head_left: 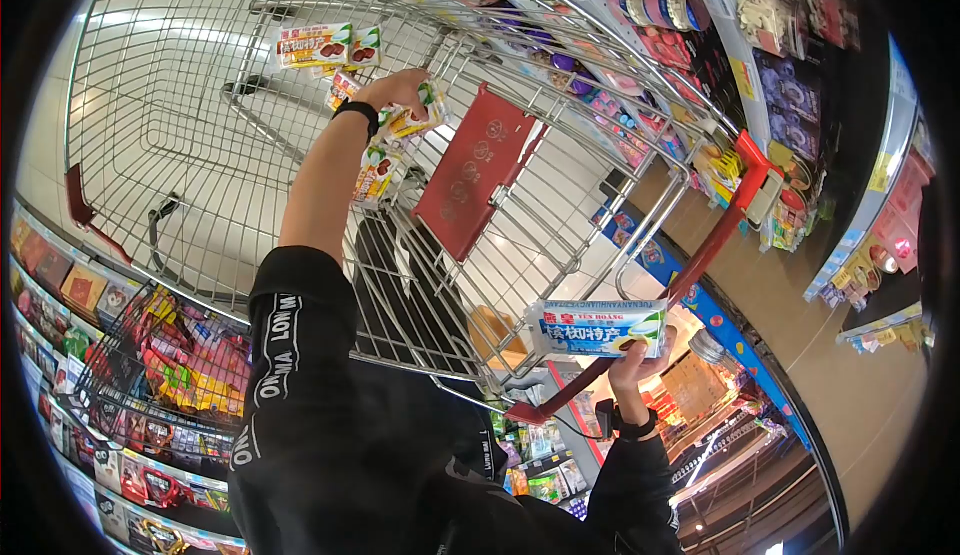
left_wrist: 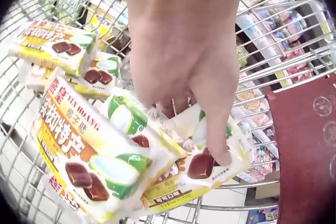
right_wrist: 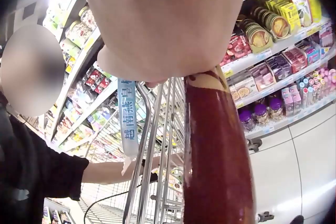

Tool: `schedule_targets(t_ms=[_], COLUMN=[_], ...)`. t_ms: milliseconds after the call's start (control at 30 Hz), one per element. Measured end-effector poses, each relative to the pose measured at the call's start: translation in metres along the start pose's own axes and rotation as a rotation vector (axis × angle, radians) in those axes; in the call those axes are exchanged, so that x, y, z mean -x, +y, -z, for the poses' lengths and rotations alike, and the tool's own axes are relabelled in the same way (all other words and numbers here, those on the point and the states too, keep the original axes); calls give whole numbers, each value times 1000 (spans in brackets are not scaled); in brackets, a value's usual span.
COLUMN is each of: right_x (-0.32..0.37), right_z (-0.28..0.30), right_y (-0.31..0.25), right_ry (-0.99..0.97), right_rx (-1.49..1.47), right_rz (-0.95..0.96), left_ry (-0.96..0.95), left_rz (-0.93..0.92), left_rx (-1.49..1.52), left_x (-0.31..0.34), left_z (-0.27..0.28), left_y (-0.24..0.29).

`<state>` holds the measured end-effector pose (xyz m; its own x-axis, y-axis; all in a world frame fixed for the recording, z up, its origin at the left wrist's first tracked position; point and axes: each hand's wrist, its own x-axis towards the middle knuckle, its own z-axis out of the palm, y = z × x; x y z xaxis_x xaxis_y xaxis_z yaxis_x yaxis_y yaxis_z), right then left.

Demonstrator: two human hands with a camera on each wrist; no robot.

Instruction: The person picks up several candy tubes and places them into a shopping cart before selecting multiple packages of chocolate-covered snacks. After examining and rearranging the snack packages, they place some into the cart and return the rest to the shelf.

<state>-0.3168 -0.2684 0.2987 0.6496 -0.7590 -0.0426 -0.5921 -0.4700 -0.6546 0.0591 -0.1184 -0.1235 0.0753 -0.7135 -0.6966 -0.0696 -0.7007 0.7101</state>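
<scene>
Packets of sweets are going into the cart, as far as the pictures let one judge. The left hand is stretched over the wire basket, fingers curled round a bunch of them. In the left wrist view the forefinger presses down on the nearest one. The bunch hangs just above the cart's floor, beside the red flap of the child seat.

The right hand is closed round a white and blue box, held just beside the lower end of the red handle. Whether it grips the handle as well, I cannot tell.

Setting the bunch down would call for lowering it to the wire floor and loosening the fingers without letting packets slip through the gaps. The box is well apart from the basket and would need a reach across the handle.

Counted:
- One cart.
- One flap.
- One box in the right hand.
- At least three packets in the left hand's bunch; they overlap too much for a sure number.
- Two more packets lying at the far end of the basket, touching each other.

Stocked shelves run along both sides of the aisle.
</scene>
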Motion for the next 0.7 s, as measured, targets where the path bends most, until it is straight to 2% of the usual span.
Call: schedule_targets(t_ms=[33,67,100,167,200,367,433,467,500,567,600,633,700], right_x=[-2,-2,-2,0,1,-3,-5,-5,-6,-7,-6,-6,-9], right_z=[-2,-3,-2,1,3,-2,-1,-3,-4,-5,-5,-7,-9], right_y=[0,0,2,10,6,4,2,0,-1,-2,0,0,-1], right_ry=[-1,-1,3,-2,-43,-45,-84,-85,-87,-82,-78,-75,-72], right_rx=[-38,-77,-77,-79,-120,-151,-160,-182,-204,-197,-192,-189,-175], right_rz=[9,19,18,40,-7,6,19,-1,-17,3,-9,-18,49], left_ry=[-87,-78,-78,175,150,257,389,392,397,663,749,679,619], left_rz=[115,69,67,-323,-363,-429,-374,-244,-249,-275,-217,-223,-286], left_rx=[32,-90,-93,-192,-182,-33,94,157,144,123,375,729,1049], left_x=[16,27,21,3,8,52,80,100,107,119,129,141,166], left_z=[9,14,8,-8,-6,-3,5,13,15,21,23,23,23], left_y=[18,35,25,-10,-8,17,44,67,74,88,96,105,126])
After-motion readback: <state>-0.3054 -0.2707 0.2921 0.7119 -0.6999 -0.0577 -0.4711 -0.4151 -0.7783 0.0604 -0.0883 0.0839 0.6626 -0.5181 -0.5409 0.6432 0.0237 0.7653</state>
